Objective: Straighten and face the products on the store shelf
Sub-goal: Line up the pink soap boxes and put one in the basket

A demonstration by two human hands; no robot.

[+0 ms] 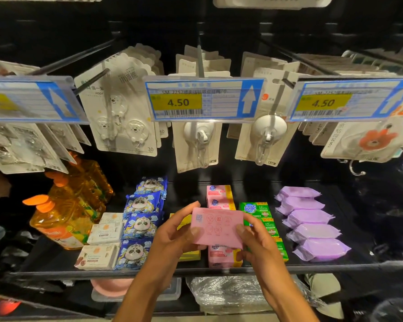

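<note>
Pink soap box (216,227) lifted above its shelf column (219,198), back face up, gripped by left hand (172,235) and right hand (257,238). Other rows look aligned; this box not yet replaced.

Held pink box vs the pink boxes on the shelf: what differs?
The held box is up off the shelf, gripped by the left hand and right hand. The shelved boxes lie in a front-to-back row.
The held box shows a plain pink face with faint icons and a small code. The shelved boxes show a blue logo and a yellow edge.
Shared: pink colour, flat rectangular shape.
</note>
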